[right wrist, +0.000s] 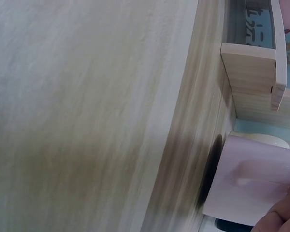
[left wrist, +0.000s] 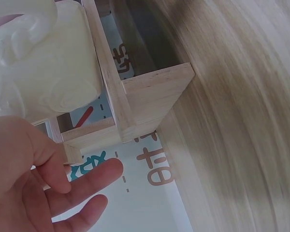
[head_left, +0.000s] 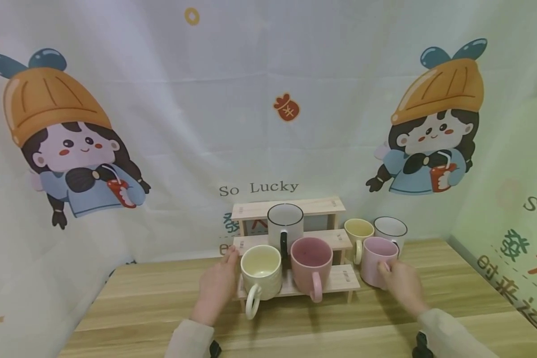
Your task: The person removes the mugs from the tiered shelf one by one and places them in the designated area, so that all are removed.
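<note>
My right hand [head_left: 403, 286] pinches the handle of a lilac mug [head_left: 377, 263], right of a three-step wooden stand [head_left: 291, 207]. Whether that mug's base touches the table cannot be told. At the stand's left end my left hand [head_left: 218, 284] touches the middle step, its fingers fairly straight in the left wrist view. On the lowest step are a cream mug [head_left: 260, 276] and a pink mug [head_left: 311, 266], their handles facing me. Behind them, a white mug [head_left: 275, 231] with black rim and handle occupies the middle step. The top step carries nothing.
Behind the lilac mug, a yellow mug [head_left: 355, 231] and another black-rimmed white mug [head_left: 396, 233] stand close together on the wooden table [head_left: 152, 298]. A printed cloth [head_left: 197, 124] hangs behind the table and along its sides.
</note>
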